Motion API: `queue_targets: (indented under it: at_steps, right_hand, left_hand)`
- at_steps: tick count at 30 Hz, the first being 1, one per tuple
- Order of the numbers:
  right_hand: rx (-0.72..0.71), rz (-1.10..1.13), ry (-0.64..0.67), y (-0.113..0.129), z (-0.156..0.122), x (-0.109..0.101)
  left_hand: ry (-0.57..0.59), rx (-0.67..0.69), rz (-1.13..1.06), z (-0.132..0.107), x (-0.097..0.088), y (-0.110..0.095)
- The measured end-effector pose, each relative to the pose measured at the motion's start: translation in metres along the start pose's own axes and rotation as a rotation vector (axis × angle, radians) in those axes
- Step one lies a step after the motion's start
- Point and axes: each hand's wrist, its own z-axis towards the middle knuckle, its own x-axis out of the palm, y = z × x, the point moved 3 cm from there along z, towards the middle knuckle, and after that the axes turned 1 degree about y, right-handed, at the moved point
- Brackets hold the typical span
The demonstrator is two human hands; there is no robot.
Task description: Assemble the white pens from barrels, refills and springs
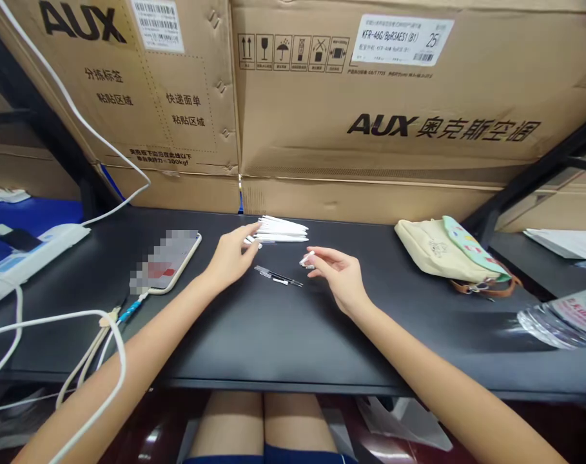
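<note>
While AUX cartons [370, 96] line the far edge of the black table [283, 348], the two hands hang apart above it.
A cream bag [440, 248] sits right, a phone [166, 261] left. The left hand [231, 258] touches a stack of slender white pieces [282, 229], most still piled; dark pen-like parts [278, 276] lie loose nearby, and the right hand [340, 278] pinches a small white piece [307, 260].

On the black desk [283, 341] there is a phone [166, 262] with a gold edge and a cream cloth bag [442, 252]; big brown AUX cardboard boxes [370, 109] are standing behind it.
</note>
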Motion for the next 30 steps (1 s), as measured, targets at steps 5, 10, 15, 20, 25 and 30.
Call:
queue_targets:
  at_steps: [5, 10, 15, 20, 25, 30]
  right_hand:
    - [0.028, 0.017, -0.022, 0.008, 0.002, -0.009]
    - [-0.008, 0.034, -0.084, 0.011, 0.005, -0.017]
    - [-0.012, 0.027, -0.071, 0.009, 0.007, -0.018]
    - [-0.068, -0.024, -0.095, 0.015, 0.011, -0.013]
    - [-0.151, -0.067, -0.028, 0.025, 0.019, -0.003]
    - [-0.246, -0.137, 0.095, 0.033, 0.026, 0.004]
  left_hand:
    - [0.282, -0.081, 0.51, 0.02, -0.004, 0.019]
    - [0.448, 0.054, 0.887, 0.018, 0.002, 0.012]
    - [0.442, 0.096, 0.862, 0.013, -0.009, 0.002]
    - [0.147, 0.047, 0.044, 0.012, 0.003, -0.018]
    - [0.251, -0.01, -0.632, 0.0, 0.035, -0.029]
    - [0.303, -0.06, -0.701, -0.009, 0.039, -0.025]
